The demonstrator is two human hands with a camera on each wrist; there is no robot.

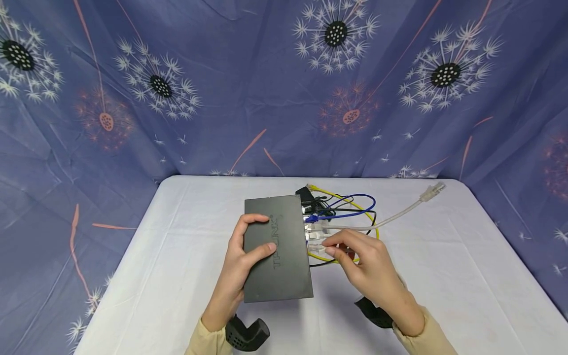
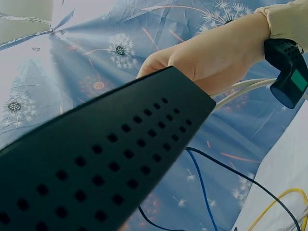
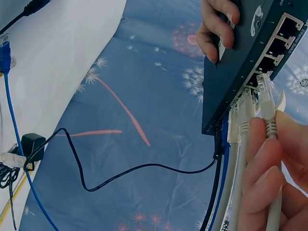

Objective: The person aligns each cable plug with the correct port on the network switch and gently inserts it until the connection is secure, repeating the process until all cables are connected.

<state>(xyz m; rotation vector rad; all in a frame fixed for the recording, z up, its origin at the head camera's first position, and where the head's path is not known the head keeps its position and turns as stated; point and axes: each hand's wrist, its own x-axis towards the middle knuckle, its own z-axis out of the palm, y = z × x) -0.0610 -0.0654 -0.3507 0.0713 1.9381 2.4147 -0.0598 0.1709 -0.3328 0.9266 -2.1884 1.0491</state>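
A dark network switch point(image 1: 288, 281) marked TP-LINK is held above the white table by my left hand point(image 1: 243, 259), thumb on its top face. My right hand point(image 1: 368, 256) pinches a white network cable just behind its clear plug point(image 3: 265, 98). That plug is right at the row of ports point(image 3: 276, 47); whether its tip is inside one cannot be told. Beside it, other white plugs point(image 3: 246, 103), a blue cable point(image 3: 224, 139) and a black cord point(image 3: 216, 166) run into the same side. Several ports at the other end have no plug.
On the white table point(image 1: 191, 222), behind the switch, lie a black power adapter point(image 1: 304, 194), a yellow cable point(image 1: 330, 191) and a looped blue cable point(image 1: 372, 203). One grey-white cable's free plug point(image 1: 432, 191) points to the back right. A patterned blue cloth point(image 1: 248, 88) hangs behind.
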